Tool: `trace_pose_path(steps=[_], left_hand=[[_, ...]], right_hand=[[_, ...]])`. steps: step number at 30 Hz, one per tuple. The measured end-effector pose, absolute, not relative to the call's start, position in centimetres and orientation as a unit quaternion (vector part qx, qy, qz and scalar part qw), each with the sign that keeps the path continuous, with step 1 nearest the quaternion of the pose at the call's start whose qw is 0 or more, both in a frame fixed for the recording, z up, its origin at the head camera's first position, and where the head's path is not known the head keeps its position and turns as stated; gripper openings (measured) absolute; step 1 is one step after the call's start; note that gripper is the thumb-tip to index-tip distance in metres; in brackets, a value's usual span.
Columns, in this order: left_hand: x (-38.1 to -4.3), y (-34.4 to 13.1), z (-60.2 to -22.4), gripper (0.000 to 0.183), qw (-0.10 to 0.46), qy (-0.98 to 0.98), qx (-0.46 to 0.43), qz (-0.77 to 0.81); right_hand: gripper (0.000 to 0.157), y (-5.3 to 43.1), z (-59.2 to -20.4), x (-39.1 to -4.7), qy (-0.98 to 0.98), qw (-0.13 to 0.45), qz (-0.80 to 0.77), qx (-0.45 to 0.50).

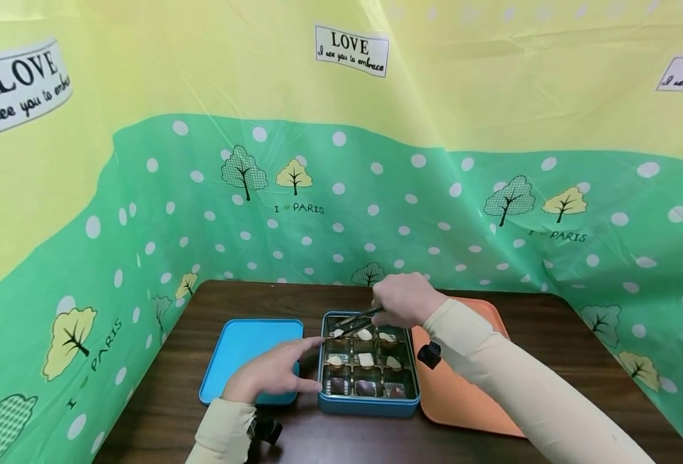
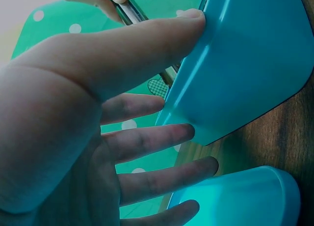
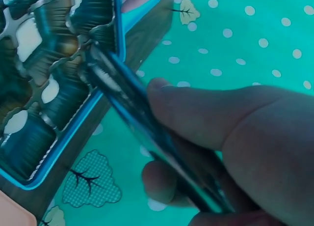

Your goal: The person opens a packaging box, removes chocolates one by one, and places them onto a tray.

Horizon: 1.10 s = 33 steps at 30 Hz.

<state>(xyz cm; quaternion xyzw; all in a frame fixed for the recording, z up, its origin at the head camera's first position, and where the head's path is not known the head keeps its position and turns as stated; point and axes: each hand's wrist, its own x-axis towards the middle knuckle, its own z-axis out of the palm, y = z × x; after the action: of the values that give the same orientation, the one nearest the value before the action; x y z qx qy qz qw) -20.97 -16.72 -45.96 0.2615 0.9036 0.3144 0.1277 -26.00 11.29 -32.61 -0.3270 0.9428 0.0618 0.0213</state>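
A blue box (image 1: 368,407) with a gold divided insert stands in front of me. White pieces (image 1: 366,359) sit in its back and middle rows, and dark wrapped sweets (image 1: 366,387) in the front row. My right hand (image 1: 406,300) grips metal tongs (image 3: 147,123) between thumb and fingers. Their tips reach into the back-left compartment, partly hidden in the right wrist view. At the box's left side is my left hand (image 1: 274,370), its fingers extended. In the left wrist view its thumb (image 2: 171,32) lies at the box's rim.
A blue lid (image 1: 260,335) lies left of the box, partly behind my left hand. To the right, an orange tray (image 1: 457,403) lies under my right forearm. Behind the dark wooden table (image 1: 162,386) hangs a green and yellow patterned curtain (image 1: 341,225).
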Motion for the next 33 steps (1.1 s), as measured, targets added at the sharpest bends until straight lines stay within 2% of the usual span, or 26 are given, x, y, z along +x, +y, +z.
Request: trace_pose_path(steps=[3, 7, 9, 18, 25, 28, 31, 33], left_hand=[[-21.0, -16.7, -46.0, 0.089, 0.13, 0.904, 0.26, 0.314], [-21.0, -16.7, -46.0, 0.089, 0.132, 0.903, 0.258, 0.316], [-21.0, -16.7, -46.0, 0.089, 0.131, 0.903, 0.257, 0.318], [-20.9, -16.8, -46.0, 0.088, 0.13, 0.903, 0.263, 0.314], [-20.9, -16.8, -45.8, 0.088, 0.13, 0.904, 0.265, 0.311], [-20.9, -16.8, -45.9, 0.088, 0.131, 0.904, 0.264, 0.309], [-21.0, -16.8, -46.0, 0.088, 0.13, 0.903, 0.269, 0.31], [-21.0, -16.8, -46.0, 0.088, 0.13, 0.902, 0.27, 0.31]], right_hand=[[0.026, 10.6, -32.4, -25.9, 0.945, 0.033, 0.071, -0.316], [0.047, 9.6, -32.2, -25.6, 0.951, 0.039, 0.085, -0.296], [0.052, 9.1, -32.1, -25.4, 0.953, 0.039, 0.091, -0.285], [0.045, 7.9, -32.5, -25.1, 0.964, 0.06, 0.062, -0.25], [0.047, 8.5, -32.7, -25.0, 0.97, 0.071, 0.064, -0.222], [0.043, 8.9, -32.8, -24.9, 0.971, 0.069, 0.056, -0.221], [0.032, 9.4, -32.9, -24.7, 0.972, 0.07, 0.04, -0.223], [0.034, 9.7, -33.0, -24.7, 0.972, 0.075, 0.031, -0.22]])
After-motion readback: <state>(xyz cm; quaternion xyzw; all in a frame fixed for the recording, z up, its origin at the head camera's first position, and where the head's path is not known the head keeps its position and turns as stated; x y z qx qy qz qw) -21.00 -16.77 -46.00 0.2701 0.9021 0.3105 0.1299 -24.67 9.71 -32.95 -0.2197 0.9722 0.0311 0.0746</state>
